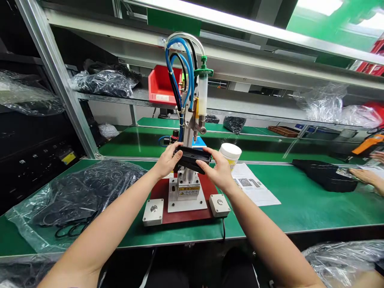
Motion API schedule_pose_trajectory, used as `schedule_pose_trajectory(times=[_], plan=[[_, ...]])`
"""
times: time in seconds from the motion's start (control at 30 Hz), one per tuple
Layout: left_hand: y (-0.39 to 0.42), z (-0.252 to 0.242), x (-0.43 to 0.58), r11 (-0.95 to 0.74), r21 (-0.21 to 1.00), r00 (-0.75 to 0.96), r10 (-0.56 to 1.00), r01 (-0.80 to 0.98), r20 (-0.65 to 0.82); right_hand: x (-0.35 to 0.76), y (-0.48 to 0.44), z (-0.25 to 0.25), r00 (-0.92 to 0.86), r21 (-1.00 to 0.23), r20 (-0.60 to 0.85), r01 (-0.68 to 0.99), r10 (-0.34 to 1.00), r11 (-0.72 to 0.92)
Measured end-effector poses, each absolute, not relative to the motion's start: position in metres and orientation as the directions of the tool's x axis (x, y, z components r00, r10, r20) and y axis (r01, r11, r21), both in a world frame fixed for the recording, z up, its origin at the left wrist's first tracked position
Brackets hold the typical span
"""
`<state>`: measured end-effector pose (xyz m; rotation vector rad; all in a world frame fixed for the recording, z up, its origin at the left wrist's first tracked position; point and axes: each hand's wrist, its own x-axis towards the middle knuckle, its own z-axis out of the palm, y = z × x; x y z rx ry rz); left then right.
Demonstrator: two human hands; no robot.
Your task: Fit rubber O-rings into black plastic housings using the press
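1. Counter near edge, about mid-length: left button box and right button box, one on each side of the press base.
2. Near-left corner of counter: clear plastic bag, dark stuff inside, contents unclear.
3. Black part, long and hollow-looking, held up over the press base, in front of the column, between both hands.
4. Left hand: grip clamped on the part's left end, thumb on near side.
5. Right hand: grip clamped on its right end, thumb across near side.
6. Printed sheet flat on counter, right of press, reaching toward far edge.
7. White-lidded jar near far edge, just behind right hand.
8. Toward counter's right end: black bundle, another person's hand beside it.
9. Syringe upright on press, above the part.
10. Behind: red bin on metal shelf.
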<state>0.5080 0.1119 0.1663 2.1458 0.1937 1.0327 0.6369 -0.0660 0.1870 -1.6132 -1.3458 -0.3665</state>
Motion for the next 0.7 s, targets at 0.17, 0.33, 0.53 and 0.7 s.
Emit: schedule_pose_trajectory(times=[0.17, 0.33, 0.53, 0.7], plan=[[0.106, 0.155, 0.513, -0.538, 0.811, 0.698, 0.490, -0.230, 0.523, 0.637, -0.065, 0.175, 0.363, -0.493, 0.723, 0.867, 0.588, 0.071], [0.101, 0.152, 0.522, -0.399, 0.858, 0.654, 0.562, -0.322, 0.507, 0.632, -0.062, 0.169, 0.224, -0.340, 0.847, 0.926, 0.482, 0.166], [0.101, 0.151, 0.533, -0.381, 0.845, 0.602, 0.593, -0.375, 0.535, 0.631, -0.047, 0.157, 0.135, -0.241, 0.945, 0.904, 0.299, 0.352], [0.098, 0.151, 0.537, -0.444, 0.816, 0.537, 0.614, -0.370, 0.578, 0.631, -0.032, 0.147, 0.171, -0.212, 0.976, 0.900, 0.138, 0.382]])
